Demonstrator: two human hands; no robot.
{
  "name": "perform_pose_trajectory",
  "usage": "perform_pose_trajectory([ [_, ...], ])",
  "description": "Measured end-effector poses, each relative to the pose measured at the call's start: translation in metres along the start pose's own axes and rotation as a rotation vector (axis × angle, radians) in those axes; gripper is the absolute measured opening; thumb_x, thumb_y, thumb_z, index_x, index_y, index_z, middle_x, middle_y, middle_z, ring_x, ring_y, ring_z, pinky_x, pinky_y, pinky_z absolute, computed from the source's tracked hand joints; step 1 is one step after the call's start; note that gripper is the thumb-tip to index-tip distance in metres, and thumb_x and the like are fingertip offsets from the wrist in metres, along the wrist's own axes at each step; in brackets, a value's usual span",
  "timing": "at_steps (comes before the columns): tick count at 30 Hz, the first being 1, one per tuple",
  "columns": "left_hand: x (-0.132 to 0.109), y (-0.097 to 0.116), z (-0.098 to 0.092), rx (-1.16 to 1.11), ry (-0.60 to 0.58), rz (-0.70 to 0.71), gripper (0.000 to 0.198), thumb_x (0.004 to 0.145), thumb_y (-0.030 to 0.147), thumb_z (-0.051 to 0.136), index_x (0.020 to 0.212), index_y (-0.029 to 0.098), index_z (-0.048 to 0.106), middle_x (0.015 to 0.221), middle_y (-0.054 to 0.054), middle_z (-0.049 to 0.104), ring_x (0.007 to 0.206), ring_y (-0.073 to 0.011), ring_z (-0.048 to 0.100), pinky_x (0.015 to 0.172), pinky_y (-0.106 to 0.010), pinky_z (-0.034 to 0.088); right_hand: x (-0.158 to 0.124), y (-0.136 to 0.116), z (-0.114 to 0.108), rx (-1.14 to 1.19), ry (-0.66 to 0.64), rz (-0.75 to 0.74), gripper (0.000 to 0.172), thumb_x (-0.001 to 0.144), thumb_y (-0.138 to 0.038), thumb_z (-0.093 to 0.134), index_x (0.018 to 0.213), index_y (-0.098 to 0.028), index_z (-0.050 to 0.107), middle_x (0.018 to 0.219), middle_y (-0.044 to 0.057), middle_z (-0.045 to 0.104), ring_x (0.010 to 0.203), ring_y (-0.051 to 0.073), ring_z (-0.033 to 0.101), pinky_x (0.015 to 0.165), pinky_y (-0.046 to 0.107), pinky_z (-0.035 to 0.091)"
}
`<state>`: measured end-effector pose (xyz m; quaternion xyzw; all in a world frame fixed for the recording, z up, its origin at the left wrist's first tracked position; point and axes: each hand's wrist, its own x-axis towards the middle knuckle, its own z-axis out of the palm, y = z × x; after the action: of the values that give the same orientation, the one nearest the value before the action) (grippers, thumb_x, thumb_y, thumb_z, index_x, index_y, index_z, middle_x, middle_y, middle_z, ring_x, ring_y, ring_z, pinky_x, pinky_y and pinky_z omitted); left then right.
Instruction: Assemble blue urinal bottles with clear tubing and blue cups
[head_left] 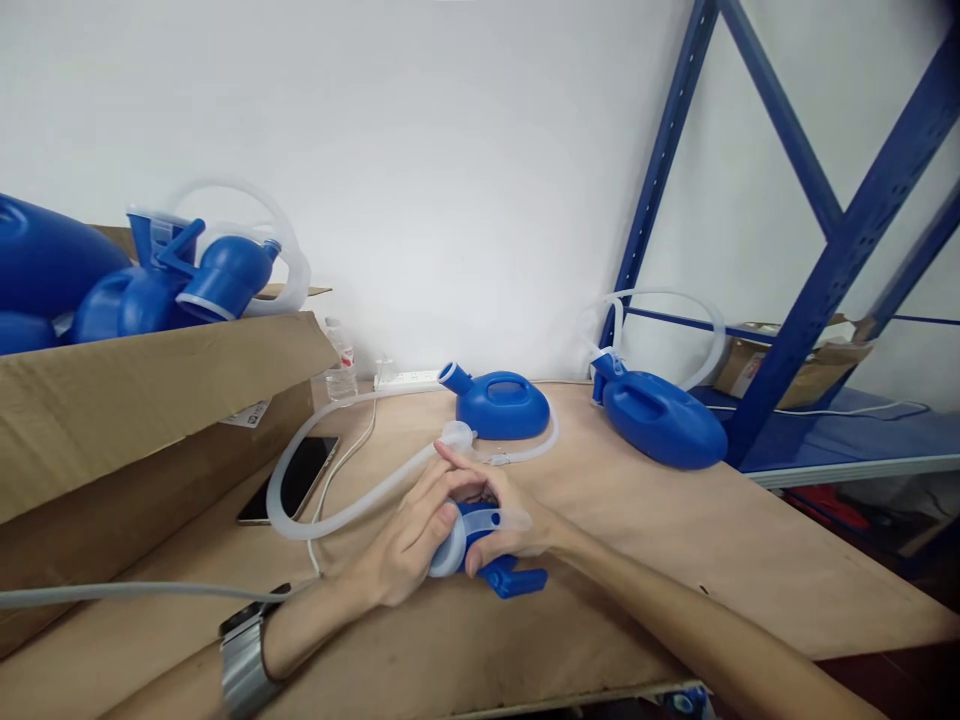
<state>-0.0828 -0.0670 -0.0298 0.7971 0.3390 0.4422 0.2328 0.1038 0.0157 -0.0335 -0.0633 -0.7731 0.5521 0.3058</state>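
Observation:
At the table's front middle, my left hand (pixel 412 540) is closed on the whitish rim of a small blue plastic part (pixel 478 522). My right hand (pixel 517 515) wraps round the same part from the right, its thumb below and fingers above. A translucent strap (pixel 480 521) crosses the part, and a blue clip-like piece (pixel 517 580) sticks out below my right hand. Just beyond my fingers lies a translucent cap (pixel 457 435) beside clear tubing (pixel 375 508). Behind it a blue bottle (pixel 502 408) rests on its side with its open neck pointing left.
On the left stands a cardboard box (pixel 165 380) with several blue bottles; a phone (pixel 292 480) lies beside it. A plastic bottle (pixel 341 370) and power strip (pixel 409 381) are by the wall. Another blue bottle (pixel 664 415) lies right, near a blue shelf frame (pixel 847 230).

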Motion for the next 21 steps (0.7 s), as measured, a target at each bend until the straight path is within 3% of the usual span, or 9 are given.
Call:
perform_pose_trajectory([
  [3,0.003,-0.006,-0.004,0.074,-0.025,0.052,0.063,0.102,0.063,0.040,0.152,0.025,0.045,0.154,-0.014,0.049,0.141,-0.0330,0.048,0.117,-0.052,0.041,0.002,0.005,-0.003,0.124,-0.035,0.065,0.129,0.060,-0.053,0.096,0.165,-0.030,0.023,0.115,0.005,0.069,0.094,0.018,0.068,0.085,0.029,0.054],
  [5,0.007,-0.009,-0.007,0.139,-0.018,0.074,0.081,0.095,0.071,0.050,0.158,0.023,0.035,0.161,-0.018,0.039,0.146,-0.0369,0.042,0.117,-0.055,0.041,0.003,0.008,-0.007,0.194,-0.016,0.088,0.127,0.067,-0.060,0.090,0.166,-0.029,0.017,0.090,-0.001,0.069,0.071,0.013,0.062,0.068,0.024,0.050],
  [7,0.010,-0.010,-0.010,0.219,-0.007,0.083,0.085,0.090,0.069,0.061,0.157,0.022,0.037,0.163,-0.020,0.035,0.148,-0.0381,0.039,0.115,-0.054,0.044,0.004,0.011,-0.010,0.228,0.031,0.111,0.126,0.071,-0.066,0.085,0.166,-0.028,0.013,0.074,-0.006,0.064,0.060,0.011,0.056,0.062,0.022,0.047],
  [9,0.011,-0.010,-0.012,0.285,0.011,0.094,0.064,0.093,0.057,0.064,0.145,0.022,0.052,0.153,-0.018,0.049,0.140,-0.0344,0.051,0.111,-0.049,0.048,0.003,0.015,-0.013,0.221,0.080,0.129,0.127,0.070,-0.072,0.081,0.167,-0.027,0.012,0.080,-0.003,0.068,0.068,0.014,0.062,0.070,0.025,0.051],
  [12,0.009,-0.010,-0.011,0.343,0.120,0.051,0.036,0.099,0.039,0.056,0.130,0.021,0.062,0.126,-0.013,0.070,0.115,-0.0265,0.068,0.103,-0.042,0.053,0.002,0.019,-0.017,0.190,0.136,0.117,0.121,0.072,-0.078,0.076,0.166,-0.027,0.020,0.113,0.009,0.073,0.103,0.024,0.069,0.097,0.038,0.051],
  [15,0.010,-0.009,-0.010,0.370,0.322,-0.103,0.036,0.100,0.040,0.051,0.127,0.018,0.063,0.120,-0.012,0.074,0.108,-0.0266,0.071,0.099,-0.042,0.055,0.000,0.019,-0.020,0.186,0.210,0.055,0.096,0.085,-0.084,0.054,0.158,-0.025,0.040,0.132,0.014,0.067,0.124,0.029,0.063,0.111,0.045,0.044],
  [17,0.011,-0.008,-0.010,0.367,0.433,-0.228,0.039,0.100,0.044,0.049,0.125,0.018,0.063,0.122,-0.012,0.074,0.110,-0.0280,0.070,0.098,-0.044,0.054,-0.002,0.015,-0.021,0.139,0.226,0.019,0.091,0.086,-0.086,0.047,0.154,-0.025,0.047,0.139,0.015,0.064,0.131,0.031,0.060,0.113,0.048,0.042],
  [21,0.014,-0.007,-0.010,0.319,0.484,-0.327,0.042,0.099,0.050,0.047,0.121,0.019,0.065,0.120,-0.011,0.074,0.112,-0.0287,0.069,0.099,-0.046,0.053,-0.003,0.009,-0.014,-0.108,0.237,0.049,0.088,0.072,-0.063,0.085,0.147,-0.028,0.056,0.145,0.013,0.060,0.135,0.033,0.057,0.113,0.048,0.044],
])
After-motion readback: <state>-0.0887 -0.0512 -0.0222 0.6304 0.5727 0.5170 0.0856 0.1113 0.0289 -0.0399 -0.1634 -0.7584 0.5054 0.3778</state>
